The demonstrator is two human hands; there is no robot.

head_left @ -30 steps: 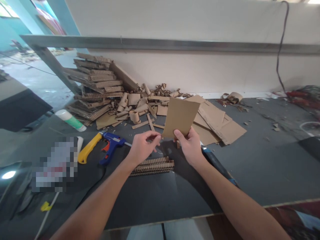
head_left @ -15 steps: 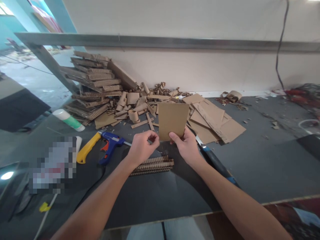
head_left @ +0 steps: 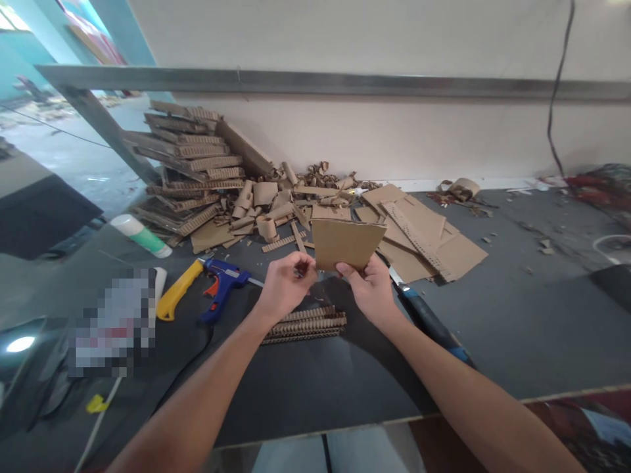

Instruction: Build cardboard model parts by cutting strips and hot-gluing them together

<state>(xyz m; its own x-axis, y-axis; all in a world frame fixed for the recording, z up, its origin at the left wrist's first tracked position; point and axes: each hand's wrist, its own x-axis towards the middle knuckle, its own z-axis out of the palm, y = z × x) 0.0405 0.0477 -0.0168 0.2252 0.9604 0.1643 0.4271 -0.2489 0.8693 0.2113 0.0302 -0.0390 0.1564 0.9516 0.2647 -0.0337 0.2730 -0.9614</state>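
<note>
A right hand (head_left: pixel 373 289) grips a smooth, flat cardboard panel (head_left: pixel 348 244), its longer visible span running nine-to-three o'clock; the left hand (head_left: pixel 288 282) curls narrowly at nine o'clock, its hold unclear.

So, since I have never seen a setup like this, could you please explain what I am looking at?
There is no machine: these are a person's bare hands, seen by a camera worn on the head, looking forward and down. The right hand holds a flat piece of cardboard above the dark tabletop. The left hand is curled by its left edge; whether it touches is hard to tell. Below lie corrugated strips. To the left is what looks like a blue glue gun; to the right, a dark-handled tool. Behind are cardboard scraps, with flat sheets to their right.
</note>
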